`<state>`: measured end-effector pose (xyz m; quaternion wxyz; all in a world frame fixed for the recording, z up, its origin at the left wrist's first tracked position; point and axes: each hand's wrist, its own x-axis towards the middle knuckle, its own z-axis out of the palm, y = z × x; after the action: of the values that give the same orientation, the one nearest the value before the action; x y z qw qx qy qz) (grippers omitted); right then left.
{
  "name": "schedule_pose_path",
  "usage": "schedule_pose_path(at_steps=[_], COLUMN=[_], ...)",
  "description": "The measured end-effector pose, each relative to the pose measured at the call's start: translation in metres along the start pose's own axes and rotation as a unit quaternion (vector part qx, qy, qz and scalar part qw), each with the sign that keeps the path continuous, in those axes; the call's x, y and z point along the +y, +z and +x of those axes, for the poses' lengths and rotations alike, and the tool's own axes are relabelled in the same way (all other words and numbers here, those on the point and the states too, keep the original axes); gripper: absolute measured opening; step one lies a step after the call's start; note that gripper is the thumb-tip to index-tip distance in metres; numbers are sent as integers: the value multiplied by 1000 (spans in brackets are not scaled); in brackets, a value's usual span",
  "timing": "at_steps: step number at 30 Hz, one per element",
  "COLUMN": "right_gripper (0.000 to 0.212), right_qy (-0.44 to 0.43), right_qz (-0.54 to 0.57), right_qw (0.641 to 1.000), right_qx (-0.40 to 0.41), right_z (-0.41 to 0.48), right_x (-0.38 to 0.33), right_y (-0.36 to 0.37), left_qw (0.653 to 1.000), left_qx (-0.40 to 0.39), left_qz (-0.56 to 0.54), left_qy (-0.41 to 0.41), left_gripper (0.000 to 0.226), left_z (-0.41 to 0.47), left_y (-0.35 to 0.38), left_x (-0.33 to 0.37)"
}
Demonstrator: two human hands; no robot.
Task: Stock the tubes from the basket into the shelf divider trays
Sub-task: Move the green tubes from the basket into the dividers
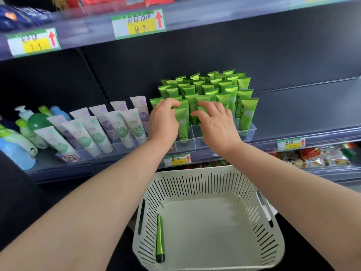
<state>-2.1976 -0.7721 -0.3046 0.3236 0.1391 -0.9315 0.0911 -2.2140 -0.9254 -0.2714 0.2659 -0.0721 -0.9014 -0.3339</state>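
Observation:
Several bright green tubes (246, 112) stand upright in a clear divider tray (251, 132) on the middle shelf. My left hand (163, 122) hovers at the front left rows, its curled fingertips touching the tops of the tubes there. My right hand (216, 122) lies over the front middle rows with fingers spread and slightly bent on the tube tops. Neither hand clearly grips a tube. Below, a cream slotted basket (259, 229) holds one green tube (159, 238) lying along its left side.
White tubes (125, 126) with green and purple prints fill a clear tray to the left, beside pump bottles (23, 133). The shelf to the right of the green tubes is bare. Price tags (176, 159) line the shelf edge; snack packs (316, 155) lie on the shelf below.

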Motion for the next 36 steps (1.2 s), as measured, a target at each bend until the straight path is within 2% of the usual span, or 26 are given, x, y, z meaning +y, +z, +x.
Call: schedule_pose_path(at_steps=[7,13,15,18,21,24,28,33,36], right_gripper=[49,49,50,50,50,51,50,48,47], right_qy=[-28,-38,-38,-38,-35,-29,-16,-4,0], right_qz=[8,10,19,28,38,46,49,57,68], right_qw=[999,994,987,965,943,918,895,873,865], right_qx=[-28,-106,-156,-259,-330,-394,-442,-485,-498], right_z=[-42,-97,-111,-137,-165,-190,-204,-219,-225], right_x=[-19,-30,-33,-38,-40,-38,-34,-37,-40], right_y=[16,44,51,63,78,92,103,115,118], left_qw=[998,992,974,915,844,791,775,746,780], left_qx=[-6,-100,-164,-295,-424,-499,-513,-563,-547], left_qz=[-65,-10,60,161,220,234,246,247,203], left_qy=[14,-81,-142,-222,-243,-265,-276,-257,-228], left_gripper=[27,27,30,36,26,24,50,51,50], left_z=[-57,-118,-135,-163,-196,-225,-238,-242,-243], left_y=[-1,21,29,44,52,56,68,75,79], left_x=[-16,-58,-73,-99,-124,-141,-145,-144,-148])
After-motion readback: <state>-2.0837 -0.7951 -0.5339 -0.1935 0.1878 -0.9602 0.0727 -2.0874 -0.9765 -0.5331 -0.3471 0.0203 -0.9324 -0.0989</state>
